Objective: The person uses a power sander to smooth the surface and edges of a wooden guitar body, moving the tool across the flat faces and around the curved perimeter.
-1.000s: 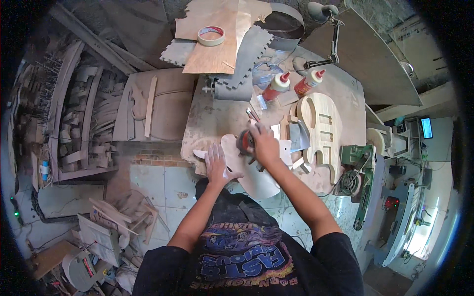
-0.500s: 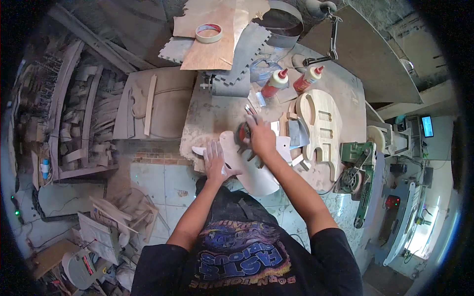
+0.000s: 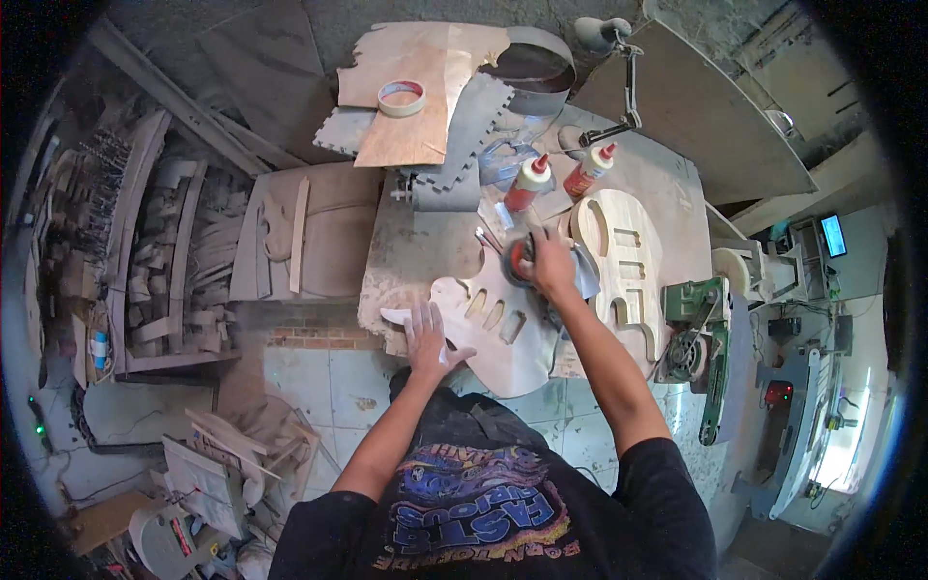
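Observation:
A pale wooden electric guitar body lies flat at the bench's near edge, three slots in its middle showing. My left hand rests on its left part, fingers spread, thumb pointing right. In my right hand is a round dark-and-red power sander, gripped from above. The sander sits at the far right part of the body; its underside is hidden. Close by on the right lies a second, lighter guitar body with cut-out cavities.
Two red-and-white glue bottles stand beyond the sander. Plywood sheets bearing a tape roll lie at the far left, over grey foam mats. A jointed lamp reaches over the back. To the right stands a green belt machine.
My right hand has moved the sander rightward and slightly farther over the guitar body, uncovering its middle slots. My left hand stays on the left part. The whole view has shifted slightly.

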`<action>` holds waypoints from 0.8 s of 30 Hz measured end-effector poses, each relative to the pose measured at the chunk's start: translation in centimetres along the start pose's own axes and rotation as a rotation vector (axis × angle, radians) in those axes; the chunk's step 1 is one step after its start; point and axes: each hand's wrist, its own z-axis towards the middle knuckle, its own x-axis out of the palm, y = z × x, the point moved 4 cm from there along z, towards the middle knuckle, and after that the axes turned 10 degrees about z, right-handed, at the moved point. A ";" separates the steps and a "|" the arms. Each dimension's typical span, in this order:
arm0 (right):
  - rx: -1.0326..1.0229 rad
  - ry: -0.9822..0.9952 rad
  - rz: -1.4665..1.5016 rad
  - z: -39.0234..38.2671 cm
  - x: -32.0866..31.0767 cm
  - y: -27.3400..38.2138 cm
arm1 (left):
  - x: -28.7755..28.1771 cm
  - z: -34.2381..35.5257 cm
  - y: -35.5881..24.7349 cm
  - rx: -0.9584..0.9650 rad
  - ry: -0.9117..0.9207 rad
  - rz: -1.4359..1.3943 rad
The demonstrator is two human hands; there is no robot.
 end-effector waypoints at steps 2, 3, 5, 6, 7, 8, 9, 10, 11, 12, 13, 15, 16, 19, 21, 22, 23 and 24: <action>-0.010 -0.090 0.017 -2.0 -2.4 -0.9 | 1.3 -0.6 -0.9 0.104 0.015 0.040; -0.003 -0.125 0.025 -3.8 -2.7 -2.0 | 1.9 -1.2 -1.7 0.175 0.039 0.055; 0.101 -0.125 0.116 -6.7 -3.0 -5.3 | 2.4 -1.8 -4.1 0.288 0.118 0.102; 0.150 -0.122 0.165 -8.1 -2.9 -6.2 | 2.5 -1.8 -4.5 0.288 0.105 0.098; 0.156 -0.156 0.175 -9.6 -2.9 -6.6 | 2.5 -1.4 -4.9 0.289 0.093 0.094; 0.164 -0.190 0.186 -11.1 -3.3 -6.5 | 2.6 -1.0 -5.2 0.289 0.082 0.092; 0.174 -0.226 0.195 -12.6 -3.7 -6.5 | 2.2 -0.4 -5.8 0.305 0.098 0.092; 0.170 -0.213 0.203 -13.7 -3.7 -6.5 | 1.8 0.3 -6.3 0.320 0.114 0.091; 0.168 -0.201 0.208 -14.9 -4.0 -6.7 | 1.5 1.0 -7.0 0.339 0.130 0.087; 0.160 -0.187 0.215 -15.9 -4.0 -6.7 | 1.6 1.7 -7.4 0.372 0.087 0.102; 0.095 -0.219 0.165 -16.7 -3.5 -6.6 | 1.7 2.4 -7.6 0.403 0.044 0.116; 0.144 -0.114 0.173 -17.9 -2.7 -5.6 | 2.4 3.1 -7.5 0.440 -0.003 0.117; 0.168 -0.061 0.177 -18.5 -2.2 -5.1 | 2.6 3.1 -7.5 0.446 -0.025 0.114; -0.014 -0.008 0.182 -20.2 0.6 -4.3 | 3.1 2.8 -7.2 0.434 -0.072 0.090; -0.109 0.041 0.154 -20.5 1.8 -2.7 | 3.5 2.6 -6.2 0.369 -0.077 0.050; -0.146 0.056 0.130 -20.6 2.1 -1.8 | 3.7 2.8 -5.7 0.323 -0.079 0.084; -0.183 0.075 0.110 -20.8 2.5 -1.1 | 3.7 2.7 -5.0 0.274 -0.077 0.121; -0.172 0.058 0.093 -20.5 2.7 -1.2 | 3.6 2.7 -4.2 0.223 -0.075 0.158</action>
